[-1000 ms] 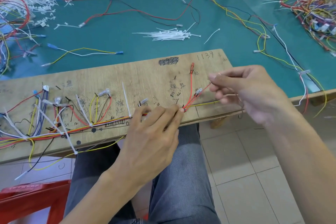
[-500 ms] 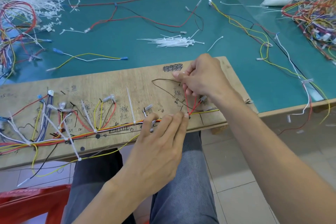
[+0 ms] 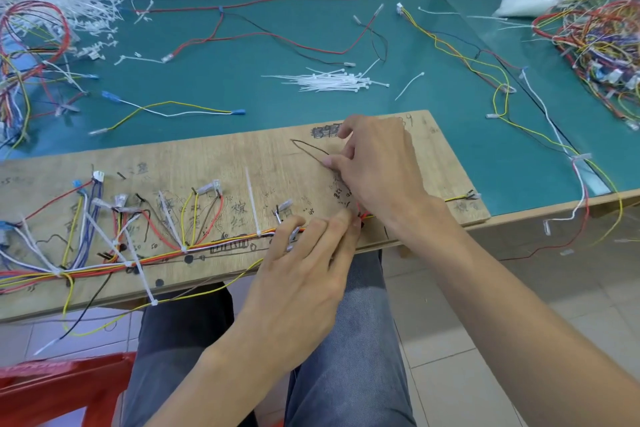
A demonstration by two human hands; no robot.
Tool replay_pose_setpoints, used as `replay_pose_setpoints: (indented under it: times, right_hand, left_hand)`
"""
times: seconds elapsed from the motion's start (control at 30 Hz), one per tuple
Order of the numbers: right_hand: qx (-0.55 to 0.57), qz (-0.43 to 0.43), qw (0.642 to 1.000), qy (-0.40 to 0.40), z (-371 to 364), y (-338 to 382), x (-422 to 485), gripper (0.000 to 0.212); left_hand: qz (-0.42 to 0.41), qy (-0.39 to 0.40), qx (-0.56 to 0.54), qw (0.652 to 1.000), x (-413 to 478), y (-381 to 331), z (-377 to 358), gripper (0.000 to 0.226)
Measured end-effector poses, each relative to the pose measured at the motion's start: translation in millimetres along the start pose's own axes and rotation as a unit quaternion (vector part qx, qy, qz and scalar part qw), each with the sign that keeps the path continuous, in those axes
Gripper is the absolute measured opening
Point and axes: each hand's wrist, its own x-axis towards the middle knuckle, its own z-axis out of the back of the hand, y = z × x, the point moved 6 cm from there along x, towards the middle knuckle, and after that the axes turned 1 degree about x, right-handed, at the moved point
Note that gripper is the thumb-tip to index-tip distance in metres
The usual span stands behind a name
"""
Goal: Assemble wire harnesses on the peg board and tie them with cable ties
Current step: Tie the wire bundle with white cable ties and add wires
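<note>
A wooden peg board [image 3: 214, 156] lies across the green table's front edge. A multicoloured wire harness [image 3: 138, 258] runs along its near side, tied with white cable ties [image 3: 252, 204]. My left hand [image 3: 304, 274] presses its fingertips on the wire bundle near the red wires [image 3: 363, 217]. My right hand [image 3: 377, 166] is over the board's right part and pinches a thin brown wire [image 3: 310, 149] that loops out to the left. A yellow wire end [image 3: 460, 198] sticks out right of my right wrist.
A heap of loose white cable ties [image 3: 332, 81] lies on the green table [image 3: 242, 80] behind the board. Loose wires are scattered there, with tangled wire piles at far left [image 3: 20, 55] and far right [image 3: 595, 42]. A red stool [image 3: 52, 392] stands at bottom left.
My right hand moved from the board's right edge onto the board, bringing a brown wire that now loops leftward. My left hand stayed pressing the bundle.
</note>
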Motion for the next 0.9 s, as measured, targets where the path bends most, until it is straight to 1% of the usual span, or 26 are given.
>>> replay_pose_setpoints:
  times: [0.1, 0.17, 0.23, 0.33, 0.43, 0.5, 0.6, 0.67, 0.7, 0.77, 0.87, 0.9]
  right_hand:
    - [-0.007, 0.078, 0.997, 0.015, -1, 4, -15, 0.016]
    - [-0.029, 0.136, 0.99, 0.034, -1, 6, -29, 0.017]
    - [-0.086, 0.186, 0.978, 0.035, 2, 7, -43, 0.019]
    - [-0.169, 0.233, 0.957, 0.044, 5, 6, -60, 0.023]
    - [-0.179, 0.276, 0.943, 0.053, 8, 7, -75, 0.026]
    - [-0.172, 0.293, 0.939, 0.055, 9, 9, -81, 0.033]
    - [-0.125, 0.327, 0.934, 0.068, 15, 14, -82, 0.032]
    - [-0.078, 0.364, 0.922, 0.108, 13, 18, -79, 0.033]
    - [-0.055, 0.378, 0.915, 0.133, 10, 20, -78, 0.038]
    - [-0.019, 0.382, 0.909, 0.164, 7, 20, -76, 0.046]
    - [-0.002, 0.366, 0.921, 0.131, 14, 18, -73, 0.032]
    - [-0.003, 0.368, 0.92, 0.133, 17, 20, -71, 0.03]
  left_hand:
    - [0.004, 0.003, -0.018, 1.0, 0, 1, 1, 0.068]
    - [0.012, 0.009, -0.03, 0.999, 0, 1, 1, 0.066]
    - [0.023, 0.01, -0.044, 0.999, -1, 2, -1, 0.063]
    - [0.039, 0.013, -0.073, 0.996, -2, 3, -2, 0.056]
    - [0.046, 0.004, -0.084, 0.995, -2, 4, 1, 0.054]
    - [0.052, -0.012, -0.089, 0.995, -1, 4, 3, 0.051]
    - [0.053, -0.027, -0.091, 0.994, -1, 4, 4, 0.042]
    - [0.055, -0.032, -0.092, 0.994, -1, 5, 5, 0.035]
    - [0.054, -0.033, -0.092, 0.994, -2, 5, 5, 0.032]
    - [0.049, -0.036, -0.092, 0.994, -1, 4, 7, 0.03]
    - [0.054, -0.036, -0.087, 0.994, 0, 4, 8, 0.039]
    - [0.056, -0.035, -0.087, 0.994, 0, 3, 9, 0.041]
